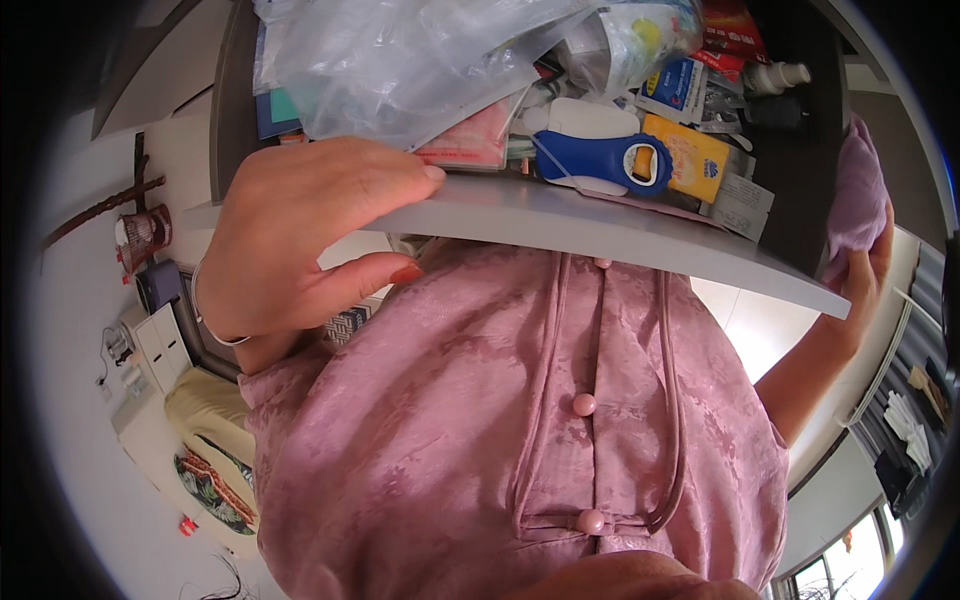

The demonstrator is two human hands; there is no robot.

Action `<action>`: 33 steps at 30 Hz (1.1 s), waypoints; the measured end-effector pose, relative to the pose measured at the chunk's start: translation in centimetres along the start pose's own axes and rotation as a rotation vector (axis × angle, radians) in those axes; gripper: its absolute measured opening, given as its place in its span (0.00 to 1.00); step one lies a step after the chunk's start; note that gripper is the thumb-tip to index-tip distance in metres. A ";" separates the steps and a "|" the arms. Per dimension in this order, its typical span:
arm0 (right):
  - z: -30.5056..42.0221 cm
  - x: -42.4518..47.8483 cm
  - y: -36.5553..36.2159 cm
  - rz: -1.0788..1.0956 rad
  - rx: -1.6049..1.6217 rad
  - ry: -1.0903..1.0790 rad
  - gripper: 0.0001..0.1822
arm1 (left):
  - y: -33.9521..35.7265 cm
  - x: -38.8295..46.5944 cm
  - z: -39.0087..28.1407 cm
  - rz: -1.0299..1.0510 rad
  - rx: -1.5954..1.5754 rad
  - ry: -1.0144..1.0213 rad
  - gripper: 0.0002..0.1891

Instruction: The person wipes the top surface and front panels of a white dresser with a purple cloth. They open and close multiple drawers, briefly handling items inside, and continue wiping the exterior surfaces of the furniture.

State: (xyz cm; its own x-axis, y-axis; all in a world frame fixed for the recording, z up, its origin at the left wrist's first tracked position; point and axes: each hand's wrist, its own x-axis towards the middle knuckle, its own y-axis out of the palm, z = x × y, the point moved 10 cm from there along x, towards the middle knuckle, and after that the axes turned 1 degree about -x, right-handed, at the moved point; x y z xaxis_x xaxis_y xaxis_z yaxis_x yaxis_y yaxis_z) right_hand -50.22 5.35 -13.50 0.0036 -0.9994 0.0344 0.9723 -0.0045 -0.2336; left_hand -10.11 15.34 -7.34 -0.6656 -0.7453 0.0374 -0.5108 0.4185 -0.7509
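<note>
My left hand (307,225), with a thin bracelet at its wrist, lies over the grey drawer front (600,231). Its fingers reach over the top edge and its thumb is on the near side; some fingertips are hidden. At the far right, my right hand (870,277) holds a crumpled purple cloth (857,187) against the drawer's side wall. Inside the open drawer, a blue bottle opener (581,161) lies on a white object, beside a yellow packet (686,157). A large clear plastic bag (390,67) covers the drawer's left part.
Near the drawer's right wall are a white-capped bottle (776,77), red packets (731,34) and a blue-and-white packet (673,86). A pinkish flat pack (469,139) lies by the front. My pink shirt (450,420) is close against the drawer front. A covered bed or sofa (210,412) stands at left.
</note>
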 end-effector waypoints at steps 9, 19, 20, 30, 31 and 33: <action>-4.0 3.3 -2.7 -0.248 0.052 -0.030 0.23 | -5.6 -4.9 -0.2 -0.677 0.056 -0.067 0.19; 5.9 0.1 -0.6 -0.083 0.000 -0.252 0.21 | -5.3 -19.6 7.8 -1.549 -0.141 -0.320 0.15; 6.7 -0.1 0.0 -0.049 -0.020 -0.272 0.20 | -5.0 -19.8 8.0 -1.605 -0.216 -0.267 0.16; 14.9 -5.4 10.8 0.550 -0.276 -0.442 0.18 | -3.8 -19.4 9.8 -1.675 -0.468 -0.227 0.21; 15.4 -6.3 12.7 0.639 -0.322 -0.459 0.18 | -4.0 -19.6 9.5 -1.670 -0.462 -0.227 0.21; 15.9 -8.2 16.6 0.800 -0.432 -0.493 0.17 | -3.7 -19.3 9.7 -1.661 -0.465 -0.214 0.22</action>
State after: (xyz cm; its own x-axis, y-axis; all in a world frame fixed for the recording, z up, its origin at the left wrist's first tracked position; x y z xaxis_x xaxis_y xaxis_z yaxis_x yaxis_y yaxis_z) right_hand -30.41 14.03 -2.23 0.8018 -0.5911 0.0873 0.4773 0.5458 -0.6887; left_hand 9.89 23.13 -11.62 0.7454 -0.5344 0.3985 -0.6456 -0.7276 0.2319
